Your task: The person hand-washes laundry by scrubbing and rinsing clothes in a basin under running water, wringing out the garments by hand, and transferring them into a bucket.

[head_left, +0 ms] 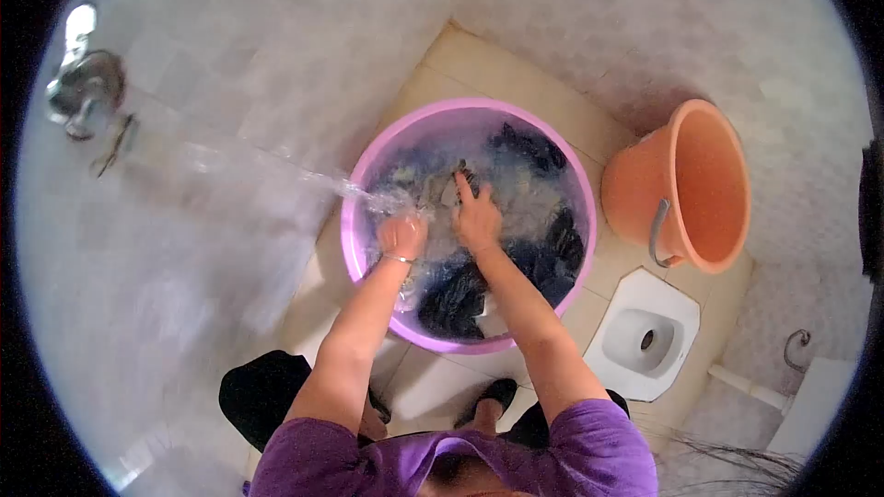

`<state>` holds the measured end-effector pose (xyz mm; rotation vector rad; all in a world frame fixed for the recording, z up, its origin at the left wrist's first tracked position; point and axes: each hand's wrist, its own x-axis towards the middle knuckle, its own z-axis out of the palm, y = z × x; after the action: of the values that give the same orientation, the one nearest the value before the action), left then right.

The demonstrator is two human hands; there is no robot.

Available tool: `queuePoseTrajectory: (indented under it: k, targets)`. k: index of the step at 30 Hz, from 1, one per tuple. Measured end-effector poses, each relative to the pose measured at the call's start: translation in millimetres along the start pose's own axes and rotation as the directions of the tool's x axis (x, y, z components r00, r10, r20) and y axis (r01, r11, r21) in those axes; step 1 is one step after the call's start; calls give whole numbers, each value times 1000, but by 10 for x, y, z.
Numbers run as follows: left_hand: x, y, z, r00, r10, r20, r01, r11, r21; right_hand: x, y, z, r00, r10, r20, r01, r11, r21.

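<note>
No lettering, labels or numbers can be read here.

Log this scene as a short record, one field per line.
Tub: pink, round, on the floor in front of the person
Contents: water and dark clothes, with some paler fabric
Left hand: in the tub near the incoming water; bracelet on the wrist; grip unclear
Right hand: over the fabric, index finger extended; grip unclear
Water stream: running from the wall tap into the tub
Bucket: orange, right of the tub
Squat toilet: white, below the bucket in view
</note>
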<state>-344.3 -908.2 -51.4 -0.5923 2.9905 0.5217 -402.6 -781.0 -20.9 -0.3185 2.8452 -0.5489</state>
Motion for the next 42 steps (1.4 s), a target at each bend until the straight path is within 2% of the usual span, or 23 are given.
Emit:
queuePoseTrajectory:
  k: [1,3,5,6,8,10,11,13,15,16,18,20,21,24,25,27,29,31,33,35,37,41,42]
  targets:
    - [31,-46,125,998,27,-47,-28,1000,-5,45,38,73,1000,6,2,-6,1000,-5]
    - [59,-216,398,997,14,73,-18,998,61,119,115,201,1000,-20,9,21,995,-102]
    - [115,-470,814,941,311,-134,-315,949,-9,151,86,142,999,-5,51,8,997,-74]
    - [129,-474,837,939,313,-139,-317,948,-7,154,62,106,996,2,94,2,999,-40]
    - [193,-369,715,986,123,112,-131,989,69,143,-1,73,999,-30,-15,29,999,-30]
    - [72,28,-205,971,72,226,-79,997,20,136,-32,74,991,-60,-117,57,998,-29]
    - [41,203,-544,940,17,342,-10,1000,-23,224,48,192,991,-133,-28,130,988,-79]
    - [14,333,-713,958,-43,282,65,996,-67,167,-40,100,978,-197,67,204,973,-108]
    - [57,358,-913,966,-114,230,141,984,-106,-4,-411,-315,995,101,4,-101,989,110]
    - [134,271,-1035,954,-172,244,246,917,-314,-24,-543,-418,995,99,5,-99,989,114]
    - [252,30,-1252,912,-273,307,411,620,-668,-55,-788,-527,984,172,-56,-105,796,597]
    - [219,-217,-1464,962,-184,203,274,610,-743,-48,-1005,-564,995,102,-18,-72,803,591]
    - [207,-191,-1789,928,-139,347,344,680,-648,-46,-1105,-647,997,70,13,-65,801,595]
    - [-24,-31,-2026,964,-82,253,231,729,-645,-164,-1107,-1258,998,43,53,-69,623,779]
    - [-52,100,-2029,973,24,230,139,731,-668,-182,-1165,-1371,998,46,52,-69,623,779]
    - [-61,265,-2081,970,129,208,53,720,-692,-173,-1241,-1511,981,-194,-6,173,858,483]
    - [-66,323,-2232,952,184,243,91,589,-803,-206,-1135,-1676,946,-323,-17,200,543,816]
    - [-178,525,-2357,949,95,300,200,554,-808,-280,-888,-1849,845,-535,-15,190,273,943]
    - [-349,726,-2400,990,48,133,115,280,-953,-388,-584,-1601,850,-501,-167,389,380,839]
    - [-476,1006,-2638,996,-17,82,84,268,-960,-423,-320,-1067,804,-539,-251,582,627,518]
    - [-587,1210,-2901,992,75,-96,-105,120,-987,-579,-325,-858,927,-338,-161,374,819,435]
    - [-822,1516,-3537,933,190,-306,-302,-52,-952,-494,-528,-683,958,-109,-265,208,901,382]
    - [-961,1553,-3798,904,296,-307,-241,-240,-940,-498,-556,-665,953,-72,-294,194,891,411]
